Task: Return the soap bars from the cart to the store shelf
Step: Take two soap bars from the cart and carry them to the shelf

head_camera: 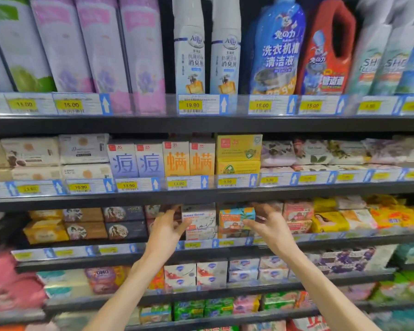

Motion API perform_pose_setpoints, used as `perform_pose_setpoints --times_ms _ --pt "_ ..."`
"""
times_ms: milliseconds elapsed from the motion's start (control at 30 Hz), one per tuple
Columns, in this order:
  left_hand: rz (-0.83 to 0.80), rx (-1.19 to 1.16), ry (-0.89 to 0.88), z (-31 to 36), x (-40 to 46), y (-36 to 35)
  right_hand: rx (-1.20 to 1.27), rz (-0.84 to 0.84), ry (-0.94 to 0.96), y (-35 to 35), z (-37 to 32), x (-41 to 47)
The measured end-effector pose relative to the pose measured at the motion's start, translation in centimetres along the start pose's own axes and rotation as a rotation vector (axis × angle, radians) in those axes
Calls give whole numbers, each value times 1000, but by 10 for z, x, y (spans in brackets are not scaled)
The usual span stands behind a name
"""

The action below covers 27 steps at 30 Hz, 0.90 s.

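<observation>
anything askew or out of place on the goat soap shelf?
Mostly tidy. The colourful Goat Soap box that the right hand touches sits slightly tilted on its stack, unlike the white Goat Soap box beside the left hand. No spills or damage visible.

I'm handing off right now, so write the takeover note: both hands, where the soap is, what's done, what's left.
Left hand: fingers curled at the left side of the white Goat Soap box on the third shelf; grip unclear.
Right hand: thumb and fingers round the right end of the orange-and-blue Goat Soap box, same shelf.
Done: both boxes sit on their stacks.
Left: let go, square them up. Cart out of view, so remaining bars unknown.
</observation>
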<state>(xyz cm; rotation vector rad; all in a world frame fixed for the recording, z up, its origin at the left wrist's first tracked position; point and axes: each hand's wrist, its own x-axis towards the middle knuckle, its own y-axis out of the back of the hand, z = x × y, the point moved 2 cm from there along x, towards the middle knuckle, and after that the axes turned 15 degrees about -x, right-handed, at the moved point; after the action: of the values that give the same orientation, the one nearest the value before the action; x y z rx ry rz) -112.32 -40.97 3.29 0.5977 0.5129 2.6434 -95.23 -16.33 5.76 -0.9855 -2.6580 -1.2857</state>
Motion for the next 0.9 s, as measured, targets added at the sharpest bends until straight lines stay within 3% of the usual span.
perform_pose_setpoints --times_ms 167,400,900 --pt "50 1 -49 5 -6 -3 20 60 18 -18 -3 -6" --pt "67 44 -77 6 -6 -6 -227 208 82 -28 -8 -9" --pt "128 131 -170 1 -8 -21 -624 321 117 -40 -12 -3"
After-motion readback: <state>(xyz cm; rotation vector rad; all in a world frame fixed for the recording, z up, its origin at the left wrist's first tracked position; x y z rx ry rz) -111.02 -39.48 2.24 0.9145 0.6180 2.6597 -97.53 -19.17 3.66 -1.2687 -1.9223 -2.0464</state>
